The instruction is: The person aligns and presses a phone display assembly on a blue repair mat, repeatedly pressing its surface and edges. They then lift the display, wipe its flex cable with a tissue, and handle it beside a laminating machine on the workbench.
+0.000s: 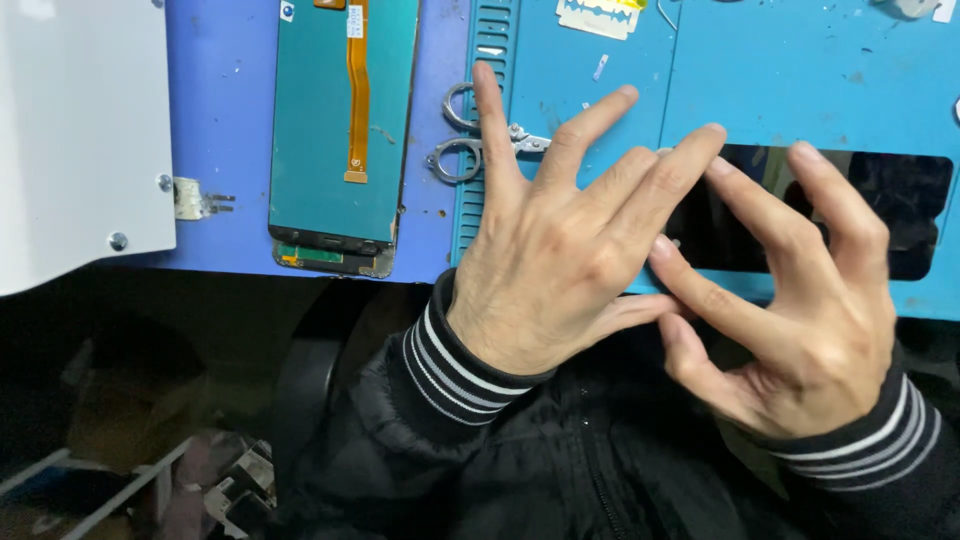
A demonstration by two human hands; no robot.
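Sleeves: black jacket (560, 470) at 6 o'clock, nearest the camera, with striped black-and-white cuffs; the left cuff (450, 370) sits toward 7 o'clock, the right cuff (870, 440) toward 4 o'clock.

Left hand (560, 250): back of the hand up, at the centre of the view, fingers splayed wide and pointing toward 12 to 1 o'clock. The thumb runs out sideways toward 3 o'clock and meets the right hand's fingers. The hand is spread, not clenched; its fingertips reach over the near left end of the dark glass panel, but whether they press on it I cannot tell.

Right hand (810, 310): at 3 to 4 o'clock, turned so the fingers arch toward 10 to 11 o'clock. Fingers are curved and spread apart, claw-like, with the tips coming down on the panel's near edge. It wraps around nothing; contact under the tips is hidden.

Dark glass panel (900, 200): a black glossy rectangle lying flat on the blue mat (800, 80), at 2 to 3 o'clock, long side left to right; its left end is covered by both hands.

Scissors (460, 130): metal handles at 11 o'clock from the left hand, just behind its little finger, partly hidden.

Phone screen assembly (335, 130): teal back with an orange ribbon cable (358, 90), lying at 10 to 11 o'clock, well apart from the hands.

White housing (70, 130): at 9 to 10 o'clock, far left.

Blade piece (598, 15): pale, toothed, at 12 o'clock on the far edge.
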